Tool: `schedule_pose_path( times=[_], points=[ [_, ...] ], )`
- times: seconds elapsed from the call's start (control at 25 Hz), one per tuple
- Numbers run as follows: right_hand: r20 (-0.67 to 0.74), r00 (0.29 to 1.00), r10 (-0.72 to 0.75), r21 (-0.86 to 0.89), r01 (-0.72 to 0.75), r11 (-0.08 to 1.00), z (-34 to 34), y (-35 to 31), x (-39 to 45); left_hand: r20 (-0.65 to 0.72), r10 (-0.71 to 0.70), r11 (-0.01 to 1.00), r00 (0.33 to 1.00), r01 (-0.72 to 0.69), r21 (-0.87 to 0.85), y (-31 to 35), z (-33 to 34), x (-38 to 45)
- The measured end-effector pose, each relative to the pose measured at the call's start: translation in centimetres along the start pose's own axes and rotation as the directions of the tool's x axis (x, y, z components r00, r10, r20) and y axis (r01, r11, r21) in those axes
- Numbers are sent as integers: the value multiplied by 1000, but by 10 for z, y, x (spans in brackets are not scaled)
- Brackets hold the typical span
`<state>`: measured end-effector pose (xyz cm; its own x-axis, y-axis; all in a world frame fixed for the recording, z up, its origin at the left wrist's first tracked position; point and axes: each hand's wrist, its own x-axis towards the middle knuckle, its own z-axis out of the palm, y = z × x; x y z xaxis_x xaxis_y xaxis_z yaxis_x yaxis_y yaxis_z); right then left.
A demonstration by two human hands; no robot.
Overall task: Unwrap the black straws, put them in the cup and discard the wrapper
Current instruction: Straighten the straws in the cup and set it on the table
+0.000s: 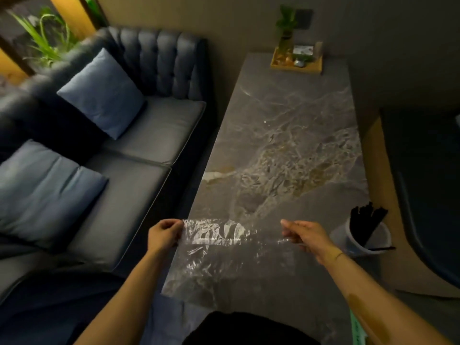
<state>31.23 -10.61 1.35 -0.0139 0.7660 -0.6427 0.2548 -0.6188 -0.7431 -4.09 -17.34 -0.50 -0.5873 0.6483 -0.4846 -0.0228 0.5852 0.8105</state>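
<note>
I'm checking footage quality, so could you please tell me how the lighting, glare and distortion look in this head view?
Head view: dim, warm lighting; glare glints off the clear wrapper stretched between the left hand and right hand, and off the marble table; wide-angle distortion bends the sofa and table edges; the black straws in the cup read as near silhouettes.

One clear wrapper, empty, at six o'clock. One cup at four o'clock on the bench, holding a bundle of black straws (too tightly packed to count), plus one stray straw beside it. One wooden tray at twelve o'clock. Two cushions on one sofa at nine o'clock.
</note>
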Motion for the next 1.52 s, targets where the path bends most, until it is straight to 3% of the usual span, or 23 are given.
schedule_pose_path(
  times=[0.32, 0.48, 0.96, 1.08, 1.2, 1.28, 1.4, 1.52],
  points=[
    [-203, 979, 26, -106, -48, 993, 24, 60, 32, 86, -179, 980, 980, 170, 101, -62, 2, 20],
    [-300, 954, 27, -104, -61, 993, 35, 69, 41, 106, -121, 971, 987, 96, 219, -65, 3, 31],
    [-371, 928, -25, -142, -30, 989, 43, 78, 46, 143, -9, 913, 990, -51, 405, -64, 16, 43],
    [-352, 935, -50, -137, 1, 991, 35, 75, 39, 154, 124, 861, 980, -183, 475, -57, 16, 37],
    [-313, 931, -190, -299, 93, 950, 19, 74, 21, 287, 343, 665, 895, -447, 599, -45, 24, 21],
    [-247, 905, -347, -513, 182, 839, 4, 77, 5, 410, 428, 559, 806, -592, 581, -34, 38, 6],
    [-138, 884, -446, -693, 236, 681, -31, 81, -19, 588, 459, 427, 666, -746, 511, -16, 76, -22],
    [-7, 924, -382, -807, 220, 548, -77, 92, -40, 738, 402, 283, 541, -841, 462, -2, 123, -53]
  ],
)
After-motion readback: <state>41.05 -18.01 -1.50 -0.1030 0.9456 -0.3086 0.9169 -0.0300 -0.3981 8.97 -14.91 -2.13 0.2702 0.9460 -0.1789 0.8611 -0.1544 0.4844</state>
